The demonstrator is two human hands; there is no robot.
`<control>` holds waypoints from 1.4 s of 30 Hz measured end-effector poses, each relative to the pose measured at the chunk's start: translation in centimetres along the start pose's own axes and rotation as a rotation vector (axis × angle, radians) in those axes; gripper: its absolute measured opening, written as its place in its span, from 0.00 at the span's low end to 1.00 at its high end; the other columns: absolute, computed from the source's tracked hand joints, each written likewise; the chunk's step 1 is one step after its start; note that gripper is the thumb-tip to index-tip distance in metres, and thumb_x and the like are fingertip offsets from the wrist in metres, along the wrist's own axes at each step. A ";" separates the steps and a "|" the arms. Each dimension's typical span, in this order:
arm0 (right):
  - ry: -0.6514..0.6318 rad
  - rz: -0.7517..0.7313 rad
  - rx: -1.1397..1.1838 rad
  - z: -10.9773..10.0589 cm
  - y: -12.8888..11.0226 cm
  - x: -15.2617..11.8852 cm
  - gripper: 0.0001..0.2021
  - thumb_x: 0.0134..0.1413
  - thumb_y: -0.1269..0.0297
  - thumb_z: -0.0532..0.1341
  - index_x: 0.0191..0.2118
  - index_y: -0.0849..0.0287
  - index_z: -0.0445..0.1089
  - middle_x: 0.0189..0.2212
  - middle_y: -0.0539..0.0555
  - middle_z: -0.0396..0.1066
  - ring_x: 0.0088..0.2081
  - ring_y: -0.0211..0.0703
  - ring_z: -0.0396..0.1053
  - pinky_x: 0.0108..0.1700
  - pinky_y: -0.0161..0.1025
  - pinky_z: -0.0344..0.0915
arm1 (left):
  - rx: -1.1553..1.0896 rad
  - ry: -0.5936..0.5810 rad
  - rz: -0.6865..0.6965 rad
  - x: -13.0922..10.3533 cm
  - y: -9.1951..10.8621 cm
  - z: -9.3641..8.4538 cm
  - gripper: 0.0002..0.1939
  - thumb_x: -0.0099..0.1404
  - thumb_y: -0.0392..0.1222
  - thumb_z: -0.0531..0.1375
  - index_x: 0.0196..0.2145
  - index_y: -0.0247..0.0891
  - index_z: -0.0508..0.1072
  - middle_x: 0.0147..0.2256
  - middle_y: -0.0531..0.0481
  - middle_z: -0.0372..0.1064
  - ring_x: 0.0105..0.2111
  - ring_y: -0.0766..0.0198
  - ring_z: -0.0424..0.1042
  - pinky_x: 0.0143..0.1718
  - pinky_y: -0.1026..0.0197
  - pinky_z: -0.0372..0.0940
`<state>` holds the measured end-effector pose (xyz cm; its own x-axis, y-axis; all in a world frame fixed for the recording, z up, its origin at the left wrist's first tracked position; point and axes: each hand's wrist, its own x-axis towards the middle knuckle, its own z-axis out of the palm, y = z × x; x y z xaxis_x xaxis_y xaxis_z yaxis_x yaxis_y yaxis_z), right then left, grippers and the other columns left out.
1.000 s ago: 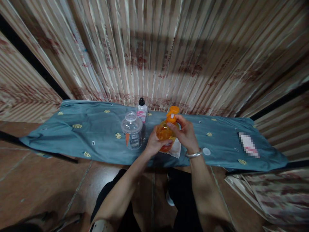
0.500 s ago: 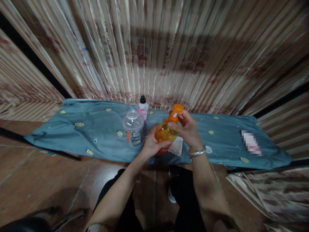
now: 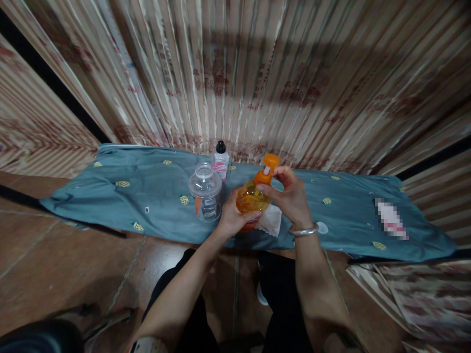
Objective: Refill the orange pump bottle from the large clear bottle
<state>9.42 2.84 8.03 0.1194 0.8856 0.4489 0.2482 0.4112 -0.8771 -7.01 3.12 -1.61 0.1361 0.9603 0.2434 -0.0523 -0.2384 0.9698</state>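
Note:
An amber pump bottle [image 3: 250, 198] with an orange pump head [image 3: 271, 160] leans to the right above the near edge of the table. Wrapped round its body from the left is my left hand [image 3: 235, 215]. My right hand [image 3: 290, 193], a silver bangle at its wrist, is at the bottle's neck, its thumb on the orange collar and its fingers behind the pump. Just left of the bottle stands a clear plastic jar [image 3: 206, 193] without a lid. A white bottle [image 3: 221, 162] with a black cap and pink label stands behind the jar. Partly under the pump bottle lies a white cloth [image 3: 270, 220].
The narrow table has a teal cloth [image 3: 165, 181] with yellow prints. A small whitish disc [image 3: 322, 227] lies right of my wrist. A blurred white-and-red item [image 3: 392, 218] rests at the right. A striped curtain [image 3: 239, 73] hangs behind the table; dark poles flank it.
Both hands keep hold of the pump bottle. My right fingers have shifted slightly at the pump, which stands a bit higher. The whole view has moved a little.

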 end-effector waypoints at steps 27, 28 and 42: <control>-0.074 0.068 0.009 0.5 -0.2 -0.3 0.28 0.45 0.36 0.76 0.40 0.51 0.73 0.48 0.55 0.80 0.54 0.55 0.76 0.63 0.54 0.70 | 0.050 -0.005 0.020 -0.1 -0.2 0.0 0.42 0.47 0.50 0.81 0.56 0.42 0.71 0.53 0.42 0.77 0.55 0.43 0.78 0.60 0.41 0.72; -0.130 0.080 0.057 0.3 -0.3 -0.3 0.26 0.48 0.35 0.74 0.41 0.51 0.74 0.49 0.55 0.80 0.54 0.54 0.77 0.63 0.53 0.70 | 0.047 -0.007 0.019 -0.1 -0.2 0.0 0.42 0.47 0.50 0.81 0.56 0.41 0.71 0.54 0.41 0.77 0.55 0.43 0.78 0.60 0.41 0.72; -0.134 0.058 0.158 0.4 0.3 -0.3 0.23 0.52 0.38 0.73 0.43 0.48 0.75 0.48 0.52 0.80 0.54 0.53 0.76 0.62 0.52 0.71 | 0.042 -0.017 0.002 -0.2 0.0 0.0 0.42 0.48 0.49 0.80 0.57 0.40 0.69 0.55 0.40 0.77 0.56 0.43 0.78 0.60 0.40 0.71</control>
<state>9.04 2.79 7.52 -0.0027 0.9253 0.3791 0.0897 0.3778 -0.9215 -7.02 2.94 -1.63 0.1533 0.9572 0.2454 -0.0109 -0.2467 0.9690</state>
